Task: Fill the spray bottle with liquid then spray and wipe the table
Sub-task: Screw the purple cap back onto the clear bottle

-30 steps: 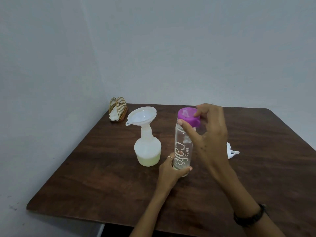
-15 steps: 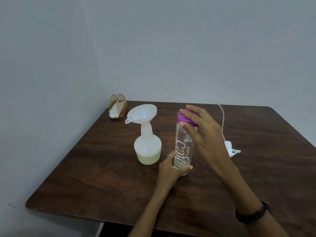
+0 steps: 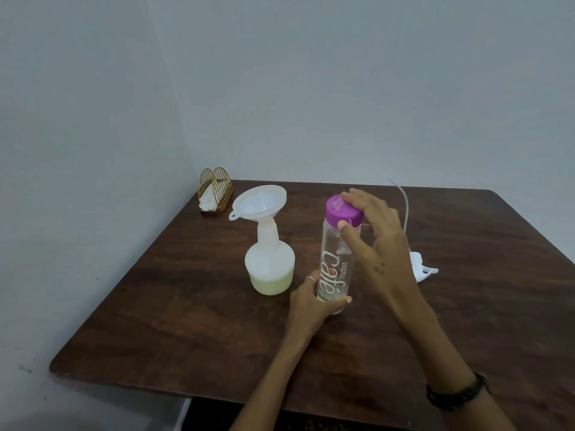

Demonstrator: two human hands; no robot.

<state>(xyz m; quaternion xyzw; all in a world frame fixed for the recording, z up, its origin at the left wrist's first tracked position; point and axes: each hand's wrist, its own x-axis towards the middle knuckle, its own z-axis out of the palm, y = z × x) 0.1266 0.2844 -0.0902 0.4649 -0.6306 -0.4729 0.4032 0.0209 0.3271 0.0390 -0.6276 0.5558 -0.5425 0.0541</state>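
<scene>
A clear glass bottle [image 3: 334,269] with a purple cap [image 3: 340,213] stands upright on the dark wooden table [image 3: 186,306]. My left hand [image 3: 306,303] grips its base. My right hand [image 3: 373,241] pinches the purple cap with thumb and fingers. Left of it stands the white spray bottle [image 3: 269,269], holding some pale yellow liquid, with a white funnel [image 3: 259,202] in its neck. The white spray head [image 3: 421,269] with its thin tube lies on the table behind my right hand, partly hidden.
A gold wire napkin holder [image 3: 215,191] with white tissue stands at the table's far left corner by the wall. The table's front edge runs close to me, and walls border it at left and back.
My right hand has turned on the purple cap, fingers shifting round it. The left hand and both bottles stay put. The view has tilted slightly.
</scene>
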